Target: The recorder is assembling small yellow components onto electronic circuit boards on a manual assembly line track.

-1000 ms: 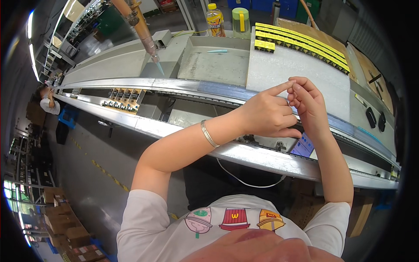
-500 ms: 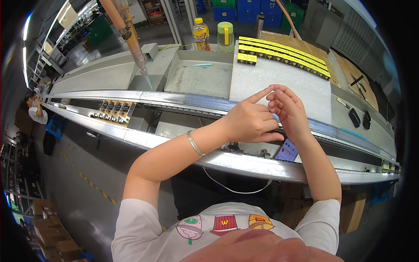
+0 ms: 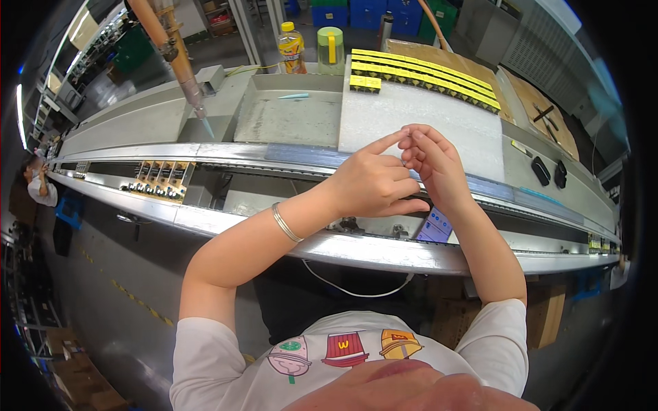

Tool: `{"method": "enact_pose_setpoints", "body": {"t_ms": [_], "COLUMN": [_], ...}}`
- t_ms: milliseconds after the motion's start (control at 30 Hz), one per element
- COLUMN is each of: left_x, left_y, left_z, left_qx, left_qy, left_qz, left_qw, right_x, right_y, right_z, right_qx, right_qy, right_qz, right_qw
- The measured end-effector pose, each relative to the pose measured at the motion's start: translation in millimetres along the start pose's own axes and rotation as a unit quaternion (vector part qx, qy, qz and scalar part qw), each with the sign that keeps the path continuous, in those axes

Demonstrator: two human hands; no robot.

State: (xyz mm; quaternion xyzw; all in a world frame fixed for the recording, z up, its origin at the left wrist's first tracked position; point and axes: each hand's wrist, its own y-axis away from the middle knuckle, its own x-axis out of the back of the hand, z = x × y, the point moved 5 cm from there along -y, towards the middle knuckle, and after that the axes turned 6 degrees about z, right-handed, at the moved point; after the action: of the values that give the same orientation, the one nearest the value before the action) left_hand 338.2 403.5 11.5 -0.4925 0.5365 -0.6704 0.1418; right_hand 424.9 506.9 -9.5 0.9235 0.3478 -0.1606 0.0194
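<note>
My left hand (image 3: 373,181) and my right hand (image 3: 439,163) meet above the metal rails (image 3: 295,152) of a conveyor line. The left index finger points out to the right fingertips, its thumb is spread, and the other fingers are partly bent. The right thumb and index finger close at the left index fingertip; anything tiny between them is too small to make out. Just beyond lies a white foam sheet (image 3: 411,109) with rows of small yellow-topped black components (image 3: 425,79). Below the hands, a phone (image 3: 435,226) with a lit screen rests between the rails.
Circuit boards (image 3: 161,179) sit on the line at left, near a hanging tool (image 3: 195,103) with a blue tip. Behind stand a yellow-capped bottle (image 3: 292,48) and a green jug (image 3: 330,51). Black objects (image 3: 541,171) and cutters (image 3: 548,120) lie at right. A person (image 3: 41,181) is far left.
The whole scene has shifted left and slightly up in the picture as the view turned. My hands keep nearly the same pose, fingertips together.
</note>
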Motion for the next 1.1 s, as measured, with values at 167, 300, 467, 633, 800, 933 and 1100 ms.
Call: {"method": "enact_pose_setpoints", "body": {"t_ms": [167, 300, 467, 633, 800, 933, 1100], "left_x": [-1.4, -0.6, 0.3, -1.1, -1.0, 0.0, 0.9], "left_y": [1.5, 1.8, 1.0, 1.6, 1.8, 1.1, 1.4], "left_z": [1.1, 1.5, 1.2, 0.9, 1.7, 2.5, 1.0], "left_qx": [-0.004, -0.004, -0.006, -0.008, -0.007, -0.006, -0.002], "left_qy": [-0.007, -0.013, -0.017, -0.018, -0.015, -0.012, -0.016], "left_qz": [0.000, -0.004, -0.004, -0.003, 0.000, -0.005, -0.008], "left_qw": [1.000, 1.000, 1.000, 1.000, 1.000, 1.000, 1.000], "right_x": [-1.7, -4.5, -4.2, -3.4, -3.6, -4.0, -6.5], "right_y": [2.9, 4.1, 3.7, 3.9, 5.4, 6.4, 5.3], "right_z": [-0.7, -1.0, 0.1, 0.3, -0.3, -0.9, -1.1], "right_qx": [-0.001, -0.003, -0.001, -0.001, -0.002, 0.003, 0.006], "right_qy": [-0.005, -0.004, 0.015, 0.017, 0.017, 0.007, 0.019], "right_qz": [-0.012, -0.017, -0.012, -0.013, -0.011, -0.018, -0.022], "right_qw": [1.000, 1.000, 1.000, 1.000, 1.000, 1.000, 1.000]}}
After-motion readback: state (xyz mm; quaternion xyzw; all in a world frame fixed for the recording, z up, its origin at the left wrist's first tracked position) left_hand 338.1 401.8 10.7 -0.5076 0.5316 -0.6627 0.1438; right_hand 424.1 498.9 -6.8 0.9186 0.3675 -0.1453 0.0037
